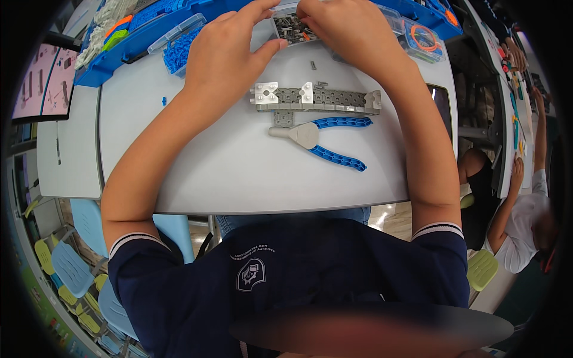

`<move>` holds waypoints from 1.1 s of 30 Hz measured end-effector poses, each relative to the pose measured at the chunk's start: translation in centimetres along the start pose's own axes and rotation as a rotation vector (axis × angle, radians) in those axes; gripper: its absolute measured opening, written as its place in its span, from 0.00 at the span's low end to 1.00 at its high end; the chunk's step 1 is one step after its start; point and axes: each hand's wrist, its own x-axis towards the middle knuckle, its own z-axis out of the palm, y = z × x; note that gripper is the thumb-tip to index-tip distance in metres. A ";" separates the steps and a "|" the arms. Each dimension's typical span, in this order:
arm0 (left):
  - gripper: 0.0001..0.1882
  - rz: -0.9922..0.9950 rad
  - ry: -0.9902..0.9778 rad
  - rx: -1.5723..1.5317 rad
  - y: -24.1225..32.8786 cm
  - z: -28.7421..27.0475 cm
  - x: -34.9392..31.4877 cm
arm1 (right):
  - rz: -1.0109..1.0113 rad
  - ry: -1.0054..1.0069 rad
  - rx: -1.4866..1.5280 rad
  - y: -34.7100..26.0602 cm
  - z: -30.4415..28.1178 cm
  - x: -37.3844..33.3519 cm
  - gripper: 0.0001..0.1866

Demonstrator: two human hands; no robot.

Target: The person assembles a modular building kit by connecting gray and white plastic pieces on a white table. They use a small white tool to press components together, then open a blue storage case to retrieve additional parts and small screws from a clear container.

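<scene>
My left hand (pixel 230 45) is at the left side of a clear box of small grey parts (pixel 291 28), its thumb and fingers apart and nothing seen between them. Over the same box, my right hand (pixel 343 27) has its fingers curled down among the parts; its fingertips are partly hidden. In front of the box lies a grey perforated beam assembly (pixel 340 100) with silver brackets (pixel 267 93). Nearer to me rests a pair of toy-like pliers (pixel 307 136) with blue handles spread apart. Loose grey pins (pixel 313 65) lie between box and beam.
A blue tray (pixel 88 76) of parts spans the table's far left. Beside it stands a clear box of blue pieces (pixel 181 53). A box with an orange ring (pixel 424 39) is at the right. One blue piece (pixel 164 101) lies at left; a screen (pixel 45 83) stands farther left.
</scene>
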 end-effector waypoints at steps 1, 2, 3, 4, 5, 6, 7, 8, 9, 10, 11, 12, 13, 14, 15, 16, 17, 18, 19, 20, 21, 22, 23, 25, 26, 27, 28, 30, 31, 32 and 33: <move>0.32 0.003 0.000 0.001 0.0 0.0 0.0 | -0.015 0.025 0.015 -0.1 0.0 0.0 0.07; 0.32 0.001 0.000 -0.001 0.0 0.0 0.0 | 0.018 -0.015 0.021 -0.2 -0.2 0.1 0.06; 0.31 -0.001 0.000 -0.003 0.0 0.0 0.0 | 0.050 -0.055 0.027 -0.3 -0.3 0.2 0.06; 0.31 -0.003 0.000 -0.005 0.0 0.0 0.0 | 0.082 -0.095 0.033 -0.3 -0.6 0.2 0.06; 0.31 -0.003 0.002 -0.006 0.0 0.0 0.0 | 0.101 -0.050 0.157 -0.2 -1.1 0.3 0.06; 0.31 -0.003 0.005 -0.006 0.0 0.0 0.0 | 0.120 -0.005 0.281 0.0 -1.5 0.2 0.06; 0.31 -0.003 0.007 -0.007 0.1 0.0 0.0 | 0.139 0.041 0.405 0.1 -1.9 0.3 0.06; 0.31 -0.009 0.004 -0.012 0.1 0.0 0.0 | 0.157 0.004 0.396 0.2 -2.2 0.3 0.06; 0.31 -0.016 0.001 -0.017 0.1 0.0 0.0 | 0.174 -0.032 0.387 0.3 -2.5 0.1 0.06; 0.31 -0.022 -0.001 -0.022 0.1 0.0 0.0 | 0.192 -0.069 0.377 0.4 -2.6 0.1 0.06; 0.31 -0.021 -0.001 -0.023 0.1 0.0 0.0 | 0.173 -0.078 0.317 0.2 -2.4 0.2 0.06; 0.32 -0.020 -0.001 -0.022 0.1 0.0 0.1 | 0.153 -0.087 0.257 0.0 -2.0 0.4 0.06; 0.32 -0.018 -0.002 -0.022 0.1 0.0 0.1 | 0.135 -0.096 0.198 -0.1 -1.6 0.4 0.07; 0.32 -0.021 -0.004 -0.020 0.1 0.0 0.1 | 0.119 -0.097 0.161 -0.1 -1.2 0.4 0.07; 0.32 -0.024 -0.006 -0.019 0.1 0.0 0.0 | 0.102 -0.099 0.123 -0.1 -0.9 0.3 0.07; 0.32 -0.028 -0.007 -0.018 0.1 0.0 0.0 | 0.085 -0.100 0.085 -0.1 -0.6 0.2 0.07; 0.32 -0.025 -0.008 -0.015 0.1 0.0 0.0 | 0.080 -0.088 0.070 0.0 -0.3 0.1 0.08; 0.32 -0.023 -0.008 -0.012 0.1 0.0 0.0 | 0.075 -0.075 0.054 0.0 -0.1 0.0 0.08; 0.32 -0.019 -0.008 -0.007 0.2 0.0 0.0 | 0.070 -0.060 0.038 0.0 0.0 0.0 0.08; 0.32 -0.017 -0.007 -0.006 0.2 0.0 0.0 | 0.068 -0.068 0.041 0.0 0.0 0.0 0.08; 0.32 -0.015 -0.005 -0.004 0.2 0.0 0.0 | 0.067 -0.076 0.043 -0.1 0.0 0.0 0.08; 0.32 -0.013 -0.004 -0.002 0.2 0.0 0.0 | 0.066 -0.084 0.046 -0.2 -0.2 0.1 0.08; 0.32 -0.017 -0.002 -0.003 0.2 0.0 0.0 | 0.067 -0.050 0.092 -0.2 -0.5 0.2 0.08; 0.32 -0.025 0.002 -0.006 0.2 0.0 0.0 | 0.069 0.018 0.185 -0.2 -1.3 0.5 0.08; 0.32 -0.020 0.002 -0.013 0.2 0.0 0.0 | 0.179 -0.104 0.335 0.0 -1.9 0.7 0.07; 0.32 -0.016 0.003 -0.020 0.1 0.0 0.1 | 0.287 -0.226 0.484 0.6 -2.9 0.7 0.07; 0.32 -0.012 0.005 -0.026 0.1 0.0 0.1 | 0.396 -0.350 0.632 1.0 -3.7 0.8 0.07; 0.32 -0.020 0.005 -0.031 0.0 0.0 0.0 | 0.326 -0.490 0.603 1.3 -4.8 0.8 0.07; 0.32 -0.022 0.005 -0.033 0.0 0.0 0.1 | 0.291 -0.558 0.587 1.5 -5.2 0.8 0.07; 0.32 -0.022 0.007 -0.038 0.0 0.0 0.1 | 0.273 -0.564 0.638 1.5 -5.4 0.7 0.07; 0.32 -0.021 0.008 -0.043 0.0 0.0 0.1 | 0.254 -0.570 0.688 1.7 -5.6 0.5 0.07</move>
